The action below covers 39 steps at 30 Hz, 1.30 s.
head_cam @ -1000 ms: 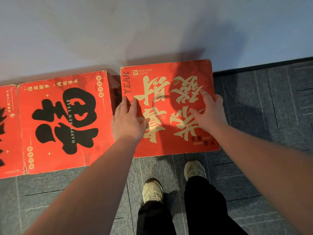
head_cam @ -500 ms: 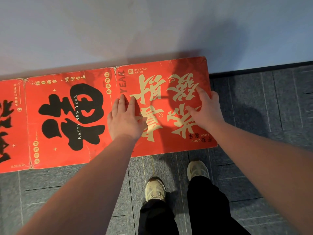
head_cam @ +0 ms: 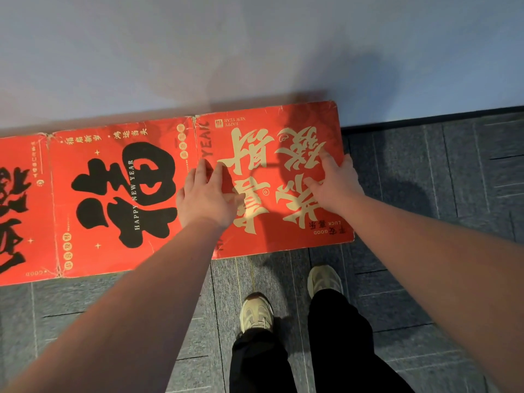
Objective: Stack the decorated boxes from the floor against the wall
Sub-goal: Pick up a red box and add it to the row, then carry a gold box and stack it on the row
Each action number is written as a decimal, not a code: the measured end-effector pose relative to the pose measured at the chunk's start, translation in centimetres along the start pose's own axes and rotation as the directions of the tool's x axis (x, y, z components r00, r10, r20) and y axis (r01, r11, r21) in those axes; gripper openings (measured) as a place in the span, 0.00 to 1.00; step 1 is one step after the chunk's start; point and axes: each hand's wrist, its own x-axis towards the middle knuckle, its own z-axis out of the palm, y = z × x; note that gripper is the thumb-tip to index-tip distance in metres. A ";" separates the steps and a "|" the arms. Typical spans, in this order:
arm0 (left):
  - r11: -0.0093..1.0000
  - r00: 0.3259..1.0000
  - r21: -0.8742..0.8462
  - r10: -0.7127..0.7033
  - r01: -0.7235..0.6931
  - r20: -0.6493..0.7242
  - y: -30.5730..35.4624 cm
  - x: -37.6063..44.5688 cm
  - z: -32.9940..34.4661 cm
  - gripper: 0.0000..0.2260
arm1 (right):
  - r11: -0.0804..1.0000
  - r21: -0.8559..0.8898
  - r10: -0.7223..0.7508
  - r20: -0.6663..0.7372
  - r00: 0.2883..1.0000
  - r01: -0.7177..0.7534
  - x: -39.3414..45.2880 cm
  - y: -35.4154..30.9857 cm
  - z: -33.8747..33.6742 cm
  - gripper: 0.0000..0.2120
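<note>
Here, both flat, open hands (head_cam: 272,191) are pressing the gold-lettered box (head_cam: 272,154); uneven pressure risks skewing it off the black-lettered box (head_cam: 119,191).

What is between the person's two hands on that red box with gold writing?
In the head view, only the red cardboard box's top with its gold characters lies between the left hand and the right hand; nothing else rests there.

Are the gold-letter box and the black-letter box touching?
Touching: the head view shows the gold-letter box edge flush against the black-letter box, no gap.
</note>
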 end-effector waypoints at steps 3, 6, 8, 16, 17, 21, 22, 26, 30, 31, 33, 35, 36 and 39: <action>1.000 0.999 0.015 0.000 -0.001 0.050 0.3 -1.0 -3.2 0.33 | 0.996 -0.023 -0.082 -0.006 0.997 0.082 -1.6 -1.4 -2.5 0.31; 1.000 0.996 0.027 0.013 -0.016 0.089 1.0 -1.9 -7.6 0.30 | 0.989 -0.038 -0.141 0.022 0.990 0.142 -4.0 -3.6 -6.3 0.27; 0.999 0.995 0.026 0.031 -0.033 0.091 1.5 -2.7 -11.0 0.30 | 0.982 -0.046 -0.183 0.034 0.983 0.184 -5.6 -5.2 -9.1 0.25; 0.995 0.995 0.026 0.100 -0.100 0.005 2.5 -7.2 -22.6 0.29 | 0.938 -0.131 -0.313 0.073 0.947 0.320 -12.8 -10.7 -19.3 0.22; 0.994 0.994 0.031 0.106 -0.106 -0.003 2.5 -7.9 -24.0 0.29 | 0.933 -0.148 -0.321 0.067 0.945 0.327 -13.6 -11.4 -20.5 0.21; 0.991 0.992 0.064 0.122 -0.120 -0.029 1.7 -10.9 -28.9 0.27 | 0.928 -0.158 -0.335 0.036 0.942 0.336 -17.6 -13.8 -24.4 0.26; 0.991 0.992 0.062 0.119 -0.117 -0.035 1.5 -11.7 -30.0 0.26 | 0.920 -0.177 -0.351 0.032 0.936 0.351 -18.5 -14.4 -25.4 0.27; 0.993 0.993 0.051 0.109 -0.107 -0.046 0.2 -15.2 -34.5 0.27 | 0.889 -0.256 -0.383 0.040 0.923 0.380 -22.0 -17.2 -28.8 0.27; 0.995 0.991 0.065 0.079 -0.072 -0.105 -1.9 -19.3 -39.0 0.26 | 0.819 -0.330 -0.486 0.037 0.873 0.470 -25.2 -20.8 -31.6 0.27; 0.997 0.991 0.060 0.060 -0.053 -0.119 -2.6 -20.7 -40.0 0.26 | 0.796 -0.350 -0.512 0.047 0.858 0.494 -26.2 -21.8 -32.2 0.27; 0.999 0.987 0.040 0.002 0.004 -0.158 -4.2 -23.7 -42.0 0.26 | 0.739 -0.374 -0.578 0.075 0.813 0.560 -28.4 -24.1 -33.4 0.27; 0.998 0.978 0.019 -0.062 0.067 -0.198 -6.1 -26.7 -43.8 0.27 | 0.673 -0.392 -0.641 0.112 0.759 0.627 -30.5 -26.2 -34.2 0.27; 0.995 0.973 0.002 -0.101 0.103 -0.209 -7.1 -28.3 -44.3 0.27 | 0.641 -0.401 -0.666 0.133 0.734 0.654 -31.6 -27.0 -34.5 0.27; 0.979 0.951 -0.039 -0.204 0.201 -0.233 -9.6 -33.7 -45.4 0.28 | 0.547 -0.417 -0.726 0.196 0.659 0.726 -35.4 -29.1 -35.0 0.27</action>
